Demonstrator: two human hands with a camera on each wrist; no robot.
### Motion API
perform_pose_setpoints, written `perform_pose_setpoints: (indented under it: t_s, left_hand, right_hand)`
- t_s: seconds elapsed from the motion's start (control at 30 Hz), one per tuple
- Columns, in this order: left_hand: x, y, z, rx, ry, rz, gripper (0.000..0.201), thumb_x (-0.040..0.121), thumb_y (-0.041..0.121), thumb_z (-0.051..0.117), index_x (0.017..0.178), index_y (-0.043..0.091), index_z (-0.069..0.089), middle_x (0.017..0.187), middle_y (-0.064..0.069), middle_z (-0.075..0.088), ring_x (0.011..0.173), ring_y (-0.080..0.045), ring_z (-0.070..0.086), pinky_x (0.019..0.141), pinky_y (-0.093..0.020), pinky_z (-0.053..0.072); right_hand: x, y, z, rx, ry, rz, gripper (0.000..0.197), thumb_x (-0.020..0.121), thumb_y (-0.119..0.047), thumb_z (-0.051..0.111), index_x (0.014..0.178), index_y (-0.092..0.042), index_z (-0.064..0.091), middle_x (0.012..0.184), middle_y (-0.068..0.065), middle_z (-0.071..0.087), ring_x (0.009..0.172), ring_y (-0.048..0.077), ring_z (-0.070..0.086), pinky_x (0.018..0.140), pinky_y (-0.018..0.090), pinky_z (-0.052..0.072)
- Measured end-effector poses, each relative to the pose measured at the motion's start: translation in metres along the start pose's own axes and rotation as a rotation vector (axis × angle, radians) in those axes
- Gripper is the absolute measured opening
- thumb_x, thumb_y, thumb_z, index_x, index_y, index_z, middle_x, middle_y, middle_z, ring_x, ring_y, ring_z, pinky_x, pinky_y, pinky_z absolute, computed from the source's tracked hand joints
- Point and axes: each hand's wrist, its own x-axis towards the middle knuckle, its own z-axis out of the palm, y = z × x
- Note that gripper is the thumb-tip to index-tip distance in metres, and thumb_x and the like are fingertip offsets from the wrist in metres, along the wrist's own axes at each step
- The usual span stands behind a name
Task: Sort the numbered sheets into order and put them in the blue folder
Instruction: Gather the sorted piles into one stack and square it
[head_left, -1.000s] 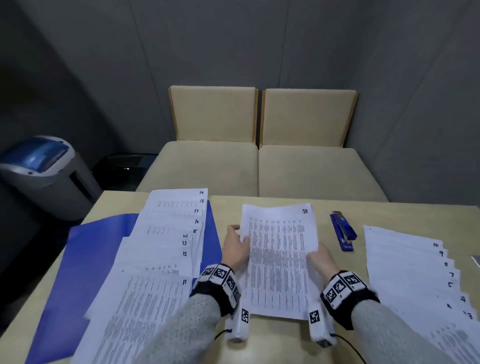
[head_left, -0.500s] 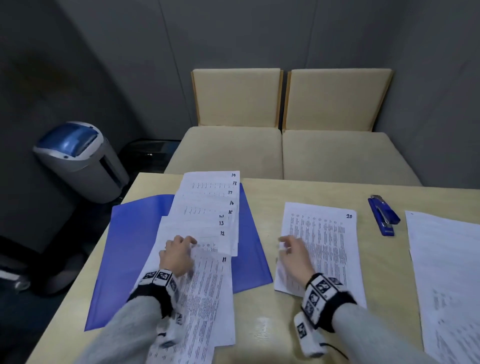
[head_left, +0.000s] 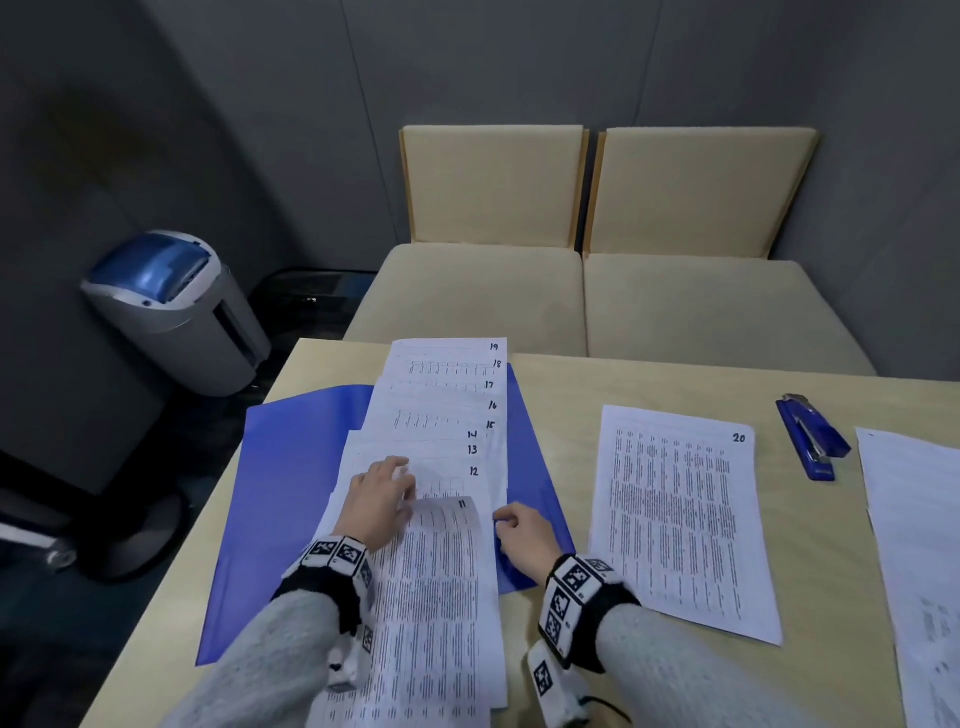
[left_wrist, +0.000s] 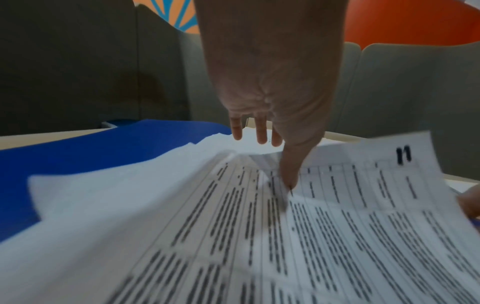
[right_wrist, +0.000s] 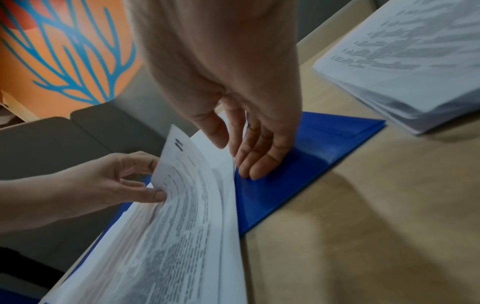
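Observation:
An open blue folder (head_left: 291, 467) (left_wrist: 91, 152) (right_wrist: 311, 148) lies on the table's left part. Fanned on it are numbered sheets (head_left: 441, 410), marked 11 nearest me up to 19 at the far end. My left hand (head_left: 382, 499) (left_wrist: 275, 162) (right_wrist: 153, 181) pinches the top edge of sheet 11 (head_left: 441, 597) (left_wrist: 337, 205) (right_wrist: 182, 185), which curls up off the fan. My right hand (head_left: 506, 522) (right_wrist: 249, 156) rests with straight fingers on the folder, right beside the fan's right edge. The paper marked 20 (head_left: 675, 519) (right_wrist: 415, 51) lies flat to the right.
A blue stapler (head_left: 813, 436) lies at the back right. More sheets (head_left: 914, 545) are spread at the right edge. A grey and blue bin (head_left: 171, 312) stands on the floor to the left, and beige seats (head_left: 571, 301) stand behind the table (head_left: 649, 686).
Both hands let go of the paper marked 20, which lies flat. My left hand went to the fan and took sheet 11's top edge. My right hand followed onto the folder.

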Motion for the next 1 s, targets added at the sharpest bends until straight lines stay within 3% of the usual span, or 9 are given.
perform_pose_setpoints:
  t_s: [0.13,0.2,0.3,0.43,0.57,0.67,0.8,0.87,1.0]
  left_hand:
    - [0.019,-0.006,-0.006,0.025,-0.141,0.016,0.011,0.086,0.022,0.06,0.084,0.025,0.05,0.147,0.003,0.033,0.134,-0.017,0.033,0.11,-0.038,0.024]
    - [0.028,-0.005,-0.01,0.036,-0.166,0.026,0.012,0.084,0.022,0.061,0.082,0.026,0.049,0.13,0.005,0.044,0.117,-0.015,0.043,0.107,-0.037,0.029]
    - [0.038,-0.002,-0.011,0.06,-0.174,0.044,0.014,0.083,0.021,0.06,0.082,0.027,0.048,0.103,0.007,0.041,0.092,-0.012,0.036,0.097,-0.03,0.031]
    - [0.051,0.0,-0.013,0.051,-0.22,0.046,0.018,0.081,0.02,0.062,0.079,0.028,0.046,0.095,0.006,0.039,0.088,-0.014,0.036,0.083,-0.027,0.026]
    - [0.067,-0.002,-0.016,-0.005,-0.255,0.018,0.036,0.078,0.016,0.063,0.067,0.034,0.034,0.092,0.007,0.038,0.082,-0.018,0.043,0.079,-0.027,0.027]
    - [0.076,0.0,-0.021,-0.054,-0.266,-0.005,0.032,0.076,0.013,0.068,0.087,0.027,0.041,0.102,0.005,0.034,0.085,-0.024,0.049,0.081,-0.031,0.033]
    - [0.089,0.001,-0.022,-0.061,-0.315,-0.01,0.076,0.072,0.012,0.073,0.133,0.023,0.029,0.127,0.0,0.027,0.095,-0.024,0.053,0.095,-0.039,0.038]
    - [0.098,0.0,-0.023,-0.068,-0.37,-0.032,0.076,0.073,0.013,0.072,0.135,0.027,0.03,0.127,0.002,0.029,0.098,-0.026,0.049,0.097,-0.042,0.04]
    - [0.117,-0.003,-0.023,-0.137,-0.397,-0.025,0.053,0.072,0.013,0.07,0.112,0.033,0.043,0.11,0.006,0.036,0.097,-0.025,0.05,0.091,-0.044,0.046]
  right_hand:
    - [0.011,-0.01,0.001,0.005,0.002,0.02,0.031,0.095,-0.016,0.04,0.121,-0.011,0.056,0.121,0.006,0.061,0.105,0.02,0.058,0.086,0.028,0.046]
    - [0.018,-0.015,0.001,0.007,0.009,0.023,0.033,0.096,-0.017,0.039,0.125,-0.01,0.053,0.124,0.007,0.058,0.11,0.021,0.057,0.087,0.026,0.045]
    - [0.027,-0.022,0.001,0.009,0.005,0.033,0.034,0.096,-0.017,0.038,0.127,-0.01,0.051,0.122,0.008,0.059,0.109,0.023,0.059,0.089,0.031,0.049]
    - [0.042,-0.028,-0.001,-0.023,0.056,0.038,0.023,0.093,-0.017,0.045,0.112,-0.011,0.056,0.108,0.004,0.058,0.094,0.019,0.057,0.082,0.031,0.05]
    - [0.054,-0.032,-0.001,-0.016,0.124,0.037,0.01,0.087,-0.023,0.057,0.092,-0.016,0.053,0.091,-0.002,0.054,0.084,0.016,0.053,0.075,0.03,0.045]
    - [0.063,-0.035,-0.002,-0.003,0.093,0.05,0.023,0.083,-0.029,0.064,0.096,-0.019,0.048,0.089,-0.005,0.052,0.092,0.019,0.057,0.074,0.03,0.043]
    - [0.074,-0.038,-0.004,-0.046,0.073,0.038,0.019,0.084,-0.021,0.063,0.077,-0.023,0.045,0.077,-0.01,0.048,0.085,0.017,0.054,0.075,0.029,0.046]
    - [0.079,-0.039,-0.004,-0.07,0.089,0.042,0.028,0.084,-0.018,0.062,0.068,-0.026,0.041,0.073,-0.011,0.046,0.083,0.017,0.053,0.077,0.029,0.046]
    - [0.085,-0.042,-0.007,-0.057,0.111,0.056,0.029,0.084,-0.018,0.062,0.067,-0.027,0.04,0.073,-0.012,0.046,0.082,0.016,0.052,0.071,0.026,0.041]
